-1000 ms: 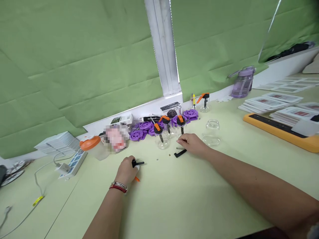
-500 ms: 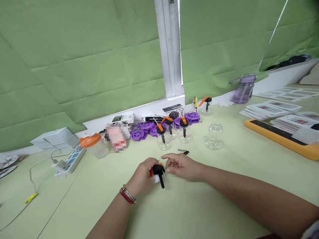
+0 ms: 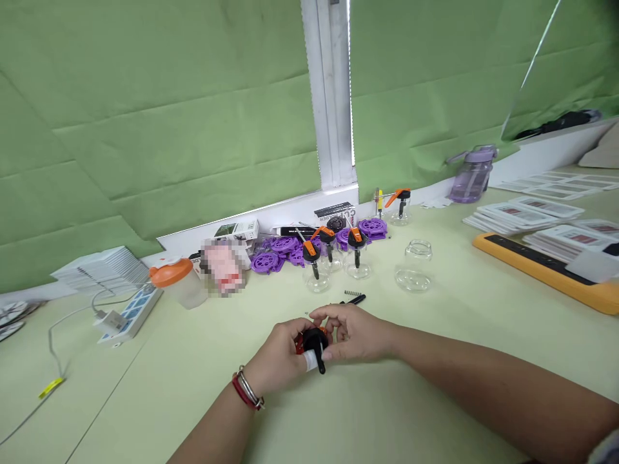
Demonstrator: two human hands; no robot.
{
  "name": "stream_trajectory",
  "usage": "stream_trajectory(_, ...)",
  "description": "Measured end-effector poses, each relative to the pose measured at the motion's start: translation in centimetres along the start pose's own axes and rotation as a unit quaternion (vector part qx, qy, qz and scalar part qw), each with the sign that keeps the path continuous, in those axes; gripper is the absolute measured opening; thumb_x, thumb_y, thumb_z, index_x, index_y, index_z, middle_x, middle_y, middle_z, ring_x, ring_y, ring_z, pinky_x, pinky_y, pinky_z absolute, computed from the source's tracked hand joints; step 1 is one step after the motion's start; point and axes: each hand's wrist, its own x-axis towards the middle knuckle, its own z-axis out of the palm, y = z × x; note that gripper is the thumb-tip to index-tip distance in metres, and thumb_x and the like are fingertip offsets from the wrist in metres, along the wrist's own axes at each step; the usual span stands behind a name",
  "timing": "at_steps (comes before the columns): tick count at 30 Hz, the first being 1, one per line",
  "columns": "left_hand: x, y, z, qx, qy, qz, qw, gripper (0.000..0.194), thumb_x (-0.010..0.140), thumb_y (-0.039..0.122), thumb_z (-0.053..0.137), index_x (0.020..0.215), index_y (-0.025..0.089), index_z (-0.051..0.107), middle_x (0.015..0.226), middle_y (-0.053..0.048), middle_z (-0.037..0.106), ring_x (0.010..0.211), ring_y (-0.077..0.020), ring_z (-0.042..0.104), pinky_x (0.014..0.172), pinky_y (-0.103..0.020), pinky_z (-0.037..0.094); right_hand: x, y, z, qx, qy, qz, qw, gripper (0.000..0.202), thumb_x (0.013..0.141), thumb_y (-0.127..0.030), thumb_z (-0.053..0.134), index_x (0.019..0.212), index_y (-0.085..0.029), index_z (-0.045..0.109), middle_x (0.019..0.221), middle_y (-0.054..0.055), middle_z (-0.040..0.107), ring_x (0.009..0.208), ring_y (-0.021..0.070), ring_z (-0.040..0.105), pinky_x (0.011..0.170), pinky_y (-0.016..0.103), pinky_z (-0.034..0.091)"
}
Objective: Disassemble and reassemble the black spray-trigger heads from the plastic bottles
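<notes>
My left hand (image 3: 278, 354) is closed around a black round jar lid (image 3: 315, 340) with orange parts and a black stem pointing down toward me. A white wrap shows near its fingers. My right hand (image 3: 356, 332) reaches in from the other side, its fingertips at the lid's right edge and the thumb beside the stem; whether they grip it I cannot tell. Just behind the right hand lie a small coil spring (image 3: 353, 293) and a slim black part (image 3: 356, 299), partly hidden. An open glass jar (image 3: 413, 265) stands further back on the right.
Several glass jars with black-and-orange lids, one of them here (image 3: 358, 258), stand behind the hands. Purple plastic discs (image 3: 267, 261) lie at the wall. At left are an orange-lidded cup (image 3: 176, 283) and a power strip (image 3: 133, 316); an orange-and-black board (image 3: 546, 270) lies right.
My right hand has closed in on the lid from the right and now meets it. My left hand has shifted slightly right with the lid, whose stem has moved right and down.
</notes>
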Motion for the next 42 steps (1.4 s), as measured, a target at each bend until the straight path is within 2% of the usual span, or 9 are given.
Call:
stream_trajectory(3, 0.0, 0.4, 0.2, -0.018, -0.005, -0.009, 1.0, 0.026, 0.069, 0.023, 0.064, 0.093, 0.014, 0.06, 0.084, -0.002, 0.062, 0.072, -0.0133, 0.053, 0.064, -0.023, 0.042, 0.0, -0.3, 0.0, -0.016, -0.012, -0.028, 0.999, 0.065, 0.064, -0.038, 0.074, 0.122, -0.021, 0.051, 0.103, 0.007, 0.057, 0.077, 0.0141, 0.053, 0.063, 0.024, 0.045)
stream_trajectory(7, -0.1, 0.2, 0.2, -0.017, -0.013, -0.029, 0.999, 0.026, 0.068, 0.027, 0.066, 0.09, 0.014, 0.059, 0.078, -0.001, 0.06, 0.066, -0.012, 0.051, 0.058, -0.022, 0.041, 0.0, -0.5, 0.0, -0.039, 0.016, -0.025, 0.999, 0.046, 0.071, -0.034, 0.067, 0.114, -0.021, 0.056, 0.105, 0.007, 0.057, 0.08, 0.0144, 0.054, 0.065, 0.024, 0.046)
stream_trajectory(12, 0.0, -0.2, -0.1, -0.018, -0.002, -0.023, 1.0, 0.028, 0.069, 0.027, 0.066, 0.094, 0.015, 0.062, 0.084, -0.003, 0.063, 0.072, -0.0144, 0.055, 0.063, -0.024, 0.043, -0.1, -0.8, -0.2, -0.039, -0.042, -0.043, 0.997, 0.072, 0.057, -0.033, 0.077, 0.123, -0.022, 0.051, 0.111, 0.008, 0.053, 0.085, 0.0162, 0.054, 0.06, 0.022, 0.049)
stream_trajectory(18, 0.1, -0.5, -0.1, -0.004, -0.008, -0.036, 0.999, 0.031, 0.067, 0.029, 0.067, 0.094, 0.014, 0.062, 0.082, -0.002, 0.063, 0.071, -0.0145, 0.054, 0.062, -0.023, 0.043, -0.2, -0.9, 0.0, -0.025, -0.046, -0.042, 0.998, 0.063, 0.059, -0.029, 0.074, 0.118, -0.021, 0.055, 0.109, 0.007, 0.052, 0.075, 0.0119, 0.056, 0.06, 0.021, 0.05)
stream_trajectory(23, 0.1, -0.2, -0.1, -0.002, -0.01, -0.031, 0.999, 0.027, 0.069, 0.027, 0.064, 0.094, 0.015, 0.062, 0.082, -0.002, 0.062, 0.071, -0.0141, 0.053, 0.063, -0.024, 0.042, -0.2, -0.9, 0.0, -0.019, -0.043, -0.049, 0.998, 0.066, 0.058, -0.027, 0.075, 0.12, -0.022, 0.054, 0.115, 0.008, 0.048, 0.082, 0.0136, 0.055, 0.06, 0.02, 0.051)
stream_trajectory(28, 0.2, 0.0, -0.2, -0.05, -0.035, -0.032, 0.998, 0.028, 0.072, 0.027, 0.062, 0.096, 0.014, 0.062, 0.082, -0.003, 0.061, 0.072, -0.014, 0.052, 0.065, -0.024, 0.041, -0.2, -0.7, -0.1, -0.015, -0.04, -0.06, 0.997, 0.073, 0.052, -0.025, 0.078, 0.121, -0.024, 0.053, 0.12, 0.008, 0.045, 0.084, 0.0146, 0.055, 0.062, 0.022, 0.052)
stream_trajectory(35, 0.2, -0.2, 0.3, -0.038, -0.044, -0.031, 0.998, 0.016, 0.071, 0.025, 0.063, 0.082, 0.014, 0.06, 0.073, 0.001, 0.056, 0.066, -0.0116, 0.046, 0.06, -0.021, 0.038, -0.1, -0.7, -0.2, -0.005, -0.009, -0.07, 0.997, 0.051, 0.062, -0.029, 0.073, 0.11, -0.018, 0.06, 0.105, 0.007, 0.056, 0.082, 0.0151, 0.059, 0.068, 0.025, 0.051)
stream_trajectory(42, 0.2, -0.2, 0.5, 0.004, -0.041, -0.022, 0.999, 0.016, 0.073, 0.026, 0.061, 0.084, 0.015, 0.058, 0.074, 0.001, 0.055, 0.066, -0.0117, 0.044, 0.059, -0.021, 0.036, -0.4, -1.5, -0.2, -0.074, 0.011, -0.096, 0.993, 0.041, 0.065, -0.024, 0.068, 0.105, -0.018, 0.063, 0.092, 0.004, 0.063, 0.074, 0.0144, 0.06, 0.069, 0.025, 0.05)
